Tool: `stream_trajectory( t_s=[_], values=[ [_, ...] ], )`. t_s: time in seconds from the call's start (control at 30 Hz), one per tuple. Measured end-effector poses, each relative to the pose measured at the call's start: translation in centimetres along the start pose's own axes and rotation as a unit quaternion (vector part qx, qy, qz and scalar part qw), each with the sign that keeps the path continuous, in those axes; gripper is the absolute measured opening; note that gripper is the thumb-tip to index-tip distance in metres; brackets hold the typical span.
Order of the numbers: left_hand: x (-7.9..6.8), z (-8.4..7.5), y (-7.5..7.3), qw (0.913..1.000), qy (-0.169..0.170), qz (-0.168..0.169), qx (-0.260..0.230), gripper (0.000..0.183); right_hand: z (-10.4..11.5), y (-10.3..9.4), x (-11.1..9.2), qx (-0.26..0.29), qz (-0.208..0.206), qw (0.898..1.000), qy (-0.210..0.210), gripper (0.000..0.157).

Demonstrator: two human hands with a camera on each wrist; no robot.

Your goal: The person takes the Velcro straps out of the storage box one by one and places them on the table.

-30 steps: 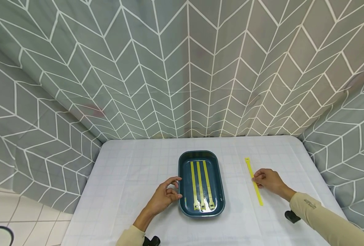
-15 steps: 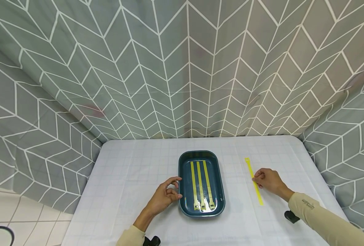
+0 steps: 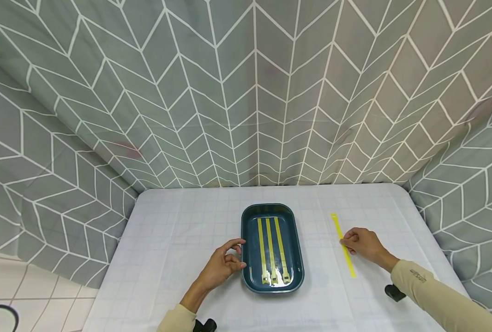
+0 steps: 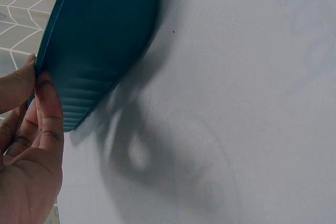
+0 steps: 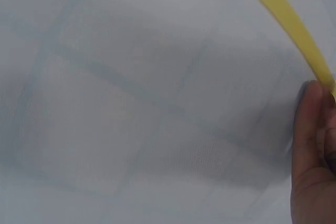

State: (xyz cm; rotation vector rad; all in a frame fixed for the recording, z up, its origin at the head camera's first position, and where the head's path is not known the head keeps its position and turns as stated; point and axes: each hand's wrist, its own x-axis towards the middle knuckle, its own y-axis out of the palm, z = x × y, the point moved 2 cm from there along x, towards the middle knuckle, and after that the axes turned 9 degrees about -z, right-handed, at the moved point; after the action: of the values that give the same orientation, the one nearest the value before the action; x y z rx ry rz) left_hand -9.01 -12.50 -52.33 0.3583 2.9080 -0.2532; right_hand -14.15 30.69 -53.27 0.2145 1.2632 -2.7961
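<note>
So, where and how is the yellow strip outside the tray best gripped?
Probably pinch the yellow strip near mid-length from the right, as the right hand does: it's long and narrow, so a middle hold should balance it, with the tray to its left.

In the head view, the left hand (image 3: 219, 271) grips near half past six, the right hand (image 3: 364, 243) pinches at four o'clock.

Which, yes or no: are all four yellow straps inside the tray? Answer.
No, the right hand pinches one yellow strap outside the tray.
</note>
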Motion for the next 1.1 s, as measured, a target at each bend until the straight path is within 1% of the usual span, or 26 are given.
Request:
stream_trajectory(
  t_s=[0.23, 0.37, 0.5, 0.7, 0.87, 1.1],
  values=[
    [0.0, -0.1, 0.0, 1.0000, 0.001, -0.001, -0.001, 0.061, 0.2, 0.1, 0.1, -0.004, -0.012, 1.000, 0.009, 0.020],
    [0.0, -0.1, 0.0, 1.0000, 0.001, -0.002, -0.001, 0.060, 0.4, -0.1, 0.3, -0.004, -0.027, 1.000, -0.001, 0.021],
    [0.0, 0.0, 0.0, 1.0000, 0.001, -0.002, -0.002, 0.060, 0.7, -0.3, 0.6, -0.010, -0.045, 0.999, -0.020, 0.021],
    [0.0, 0.0, 0.0, 1.0000, 0.002, 0.000, -0.006, 0.060, 1.2, -0.4, 0.9, -0.019, -0.067, 0.996, -0.062, 0.023],
    [-0.1, 0.0, 0.0, 1.0000, 0.004, -0.002, -0.002, 0.060, 2.2, -0.7, 1.2, -0.002, -0.072, 0.994, -0.086, 0.025],
    [-0.1, 0.1, 0.0, 1.0000, 0.007, -0.002, -0.003, 0.060, 3.8, -1.2, 2.1, 0.008, -0.081, 0.990, -0.117, 0.027]
  ],
)
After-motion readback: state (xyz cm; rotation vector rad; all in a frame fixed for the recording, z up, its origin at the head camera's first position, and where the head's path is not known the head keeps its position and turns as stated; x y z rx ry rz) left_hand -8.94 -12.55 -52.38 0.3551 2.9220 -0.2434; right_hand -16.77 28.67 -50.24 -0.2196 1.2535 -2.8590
